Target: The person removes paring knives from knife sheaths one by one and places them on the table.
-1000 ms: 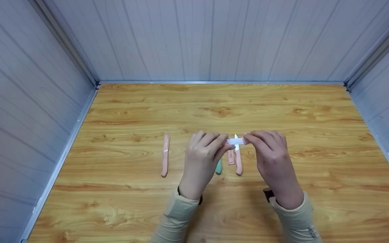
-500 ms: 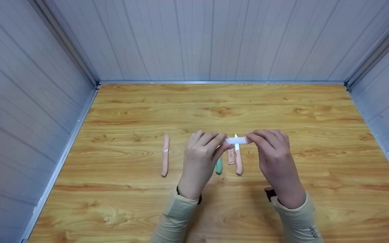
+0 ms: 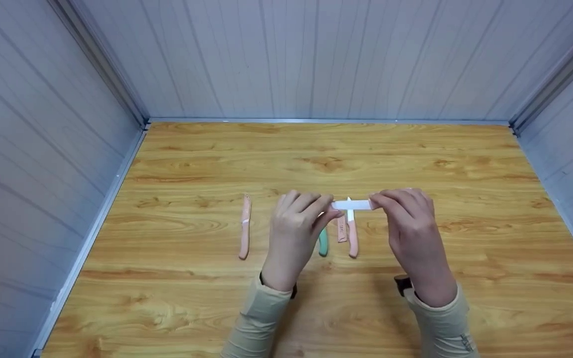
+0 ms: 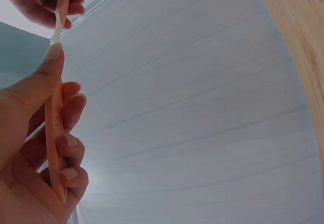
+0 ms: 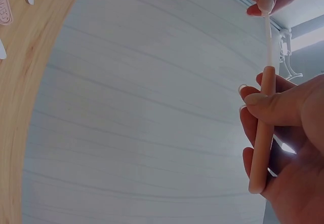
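In the head view my left hand (image 3: pixel 294 226) and right hand (image 3: pixel 416 231) are raised over the table, with a white knife blade (image 3: pixel 352 205) stretched between them. The left wrist view has my left thumb and fingers gripping a pinkish-orange blade sheath (image 4: pixel 54 127). A matching knife handle (image 5: pixel 263 133) lies across my right palm in the right wrist view, with thumb and fingers around it. The blade's tip end is hidden at my left fingertips. Below the hands lie a bare-bladed, pink-handled knife (image 3: pixel 353 239), a loose pink sheath (image 3: pixel 341 231) and a green-handled knife (image 3: pixel 323 243), partly covered by my left hand.
Further left on the wooden table (image 3: pixel 167 278) lies a pink knife (image 3: pixel 244 228) with its sheath on. Pale panel walls (image 3: pixel 286 59) stand at the back and both sides.
My right hand has shifted rightward with the knife handle, and more white blade shows between the hands. My left hand with the sheath has barely moved.
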Demonstrator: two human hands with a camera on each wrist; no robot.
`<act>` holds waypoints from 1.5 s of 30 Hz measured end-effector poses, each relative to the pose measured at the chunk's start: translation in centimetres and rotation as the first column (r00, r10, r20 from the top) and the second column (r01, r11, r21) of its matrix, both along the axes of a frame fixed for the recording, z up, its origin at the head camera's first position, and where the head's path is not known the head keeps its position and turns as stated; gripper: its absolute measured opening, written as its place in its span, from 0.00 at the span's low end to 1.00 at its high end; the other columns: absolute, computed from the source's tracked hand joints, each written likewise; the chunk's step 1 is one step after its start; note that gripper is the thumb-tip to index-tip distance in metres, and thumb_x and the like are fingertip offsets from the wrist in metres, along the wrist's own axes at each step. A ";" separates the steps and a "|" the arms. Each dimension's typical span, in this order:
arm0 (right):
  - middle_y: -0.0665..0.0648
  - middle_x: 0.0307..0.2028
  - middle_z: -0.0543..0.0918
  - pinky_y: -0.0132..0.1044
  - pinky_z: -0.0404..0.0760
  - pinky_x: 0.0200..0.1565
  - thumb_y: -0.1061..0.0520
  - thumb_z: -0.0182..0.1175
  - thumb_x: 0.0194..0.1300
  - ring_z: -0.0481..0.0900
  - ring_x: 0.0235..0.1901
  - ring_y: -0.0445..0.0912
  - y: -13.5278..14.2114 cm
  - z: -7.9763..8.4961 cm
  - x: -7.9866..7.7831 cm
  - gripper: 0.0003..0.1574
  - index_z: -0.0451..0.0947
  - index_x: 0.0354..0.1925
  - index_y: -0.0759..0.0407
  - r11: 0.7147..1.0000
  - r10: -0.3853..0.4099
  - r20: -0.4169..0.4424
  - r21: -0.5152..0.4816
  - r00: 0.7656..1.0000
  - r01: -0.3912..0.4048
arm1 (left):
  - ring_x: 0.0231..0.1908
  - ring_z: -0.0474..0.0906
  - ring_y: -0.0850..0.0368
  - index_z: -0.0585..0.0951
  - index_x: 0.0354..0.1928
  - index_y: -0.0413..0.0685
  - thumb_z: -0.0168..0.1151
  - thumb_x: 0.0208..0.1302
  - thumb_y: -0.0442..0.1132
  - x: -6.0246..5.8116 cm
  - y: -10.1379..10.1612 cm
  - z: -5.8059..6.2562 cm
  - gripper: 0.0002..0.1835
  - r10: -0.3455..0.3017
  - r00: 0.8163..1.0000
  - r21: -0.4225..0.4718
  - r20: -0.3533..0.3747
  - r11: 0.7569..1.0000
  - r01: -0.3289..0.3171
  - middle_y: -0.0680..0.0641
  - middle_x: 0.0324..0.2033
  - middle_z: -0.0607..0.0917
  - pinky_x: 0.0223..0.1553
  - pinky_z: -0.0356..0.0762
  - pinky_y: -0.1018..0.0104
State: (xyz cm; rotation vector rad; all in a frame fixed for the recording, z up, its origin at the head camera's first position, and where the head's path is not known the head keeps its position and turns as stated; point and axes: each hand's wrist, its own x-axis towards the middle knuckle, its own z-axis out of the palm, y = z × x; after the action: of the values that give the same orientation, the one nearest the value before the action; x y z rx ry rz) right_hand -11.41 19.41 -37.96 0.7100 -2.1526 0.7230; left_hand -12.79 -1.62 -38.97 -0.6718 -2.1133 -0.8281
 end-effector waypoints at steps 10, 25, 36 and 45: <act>0.57 0.40 0.83 0.47 0.67 0.48 0.73 0.57 0.62 0.75 0.41 0.53 0.8 0.2 -0.1 0.14 0.83 0.42 0.62 0.999 -0.036 0.011 -0.034 0.999 0.036 | 0.33 0.74 0.56 0.87 0.43 0.48 0.65 0.60 0.49 -0.3 -1.2 0.2 0.15 0.058 0.998 0.016 0.000 0.998 -0.058 0.52 0.35 0.84 0.35 0.69 0.66; 0.57 0.39 0.83 0.47 0.68 0.48 0.72 0.58 0.62 0.76 0.40 0.52 1.1 0.2 -0.1 0.12 0.83 0.43 0.64 0.997 -0.062 0.037 -0.045 0.997 0.064 | 0.35 0.71 0.56 0.84 0.52 0.50 0.64 0.62 0.48 -0.5 -1.3 -0.2 0.19 -0.009 0.997 0.025 0.080 1.000 0.007 0.51 0.35 0.79 0.40 0.68 0.64; 0.56 0.41 0.82 0.43 0.75 0.47 0.71 0.60 0.61 0.78 0.42 0.49 1.0 -0.6 -0.3 0.16 0.81 0.47 0.63 0.994 -0.097 0.177 -0.033 0.979 0.105 | 0.39 0.69 0.53 0.75 0.63 0.48 0.55 0.69 0.34 -1.1 -0.9 -0.8 0.21 -0.024 0.982 -0.029 0.185 0.999 0.030 0.48 0.42 0.77 0.45 0.66 0.60; 0.55 0.42 0.81 0.32 0.80 0.43 0.72 0.64 0.57 0.81 0.42 0.43 0.4 -1.1 -0.4 0.21 0.79 0.50 0.64 0.989 -0.086 0.310 -0.092 0.947 0.120 | 0.42 0.68 0.53 0.72 0.65 0.48 0.54 0.64 0.23 -1.2 -0.7 -1.3 0.28 -0.088 0.970 -0.030 0.227 0.995 0.097 0.47 0.43 0.75 0.47 0.65 0.60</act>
State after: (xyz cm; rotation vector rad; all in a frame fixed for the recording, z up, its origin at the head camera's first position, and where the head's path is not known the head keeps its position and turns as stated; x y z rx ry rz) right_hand -11.83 19.79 -39.08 0.4457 -2.3857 0.9373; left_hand -13.98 -2.33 -40.29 -0.7319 -2.3221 -0.9525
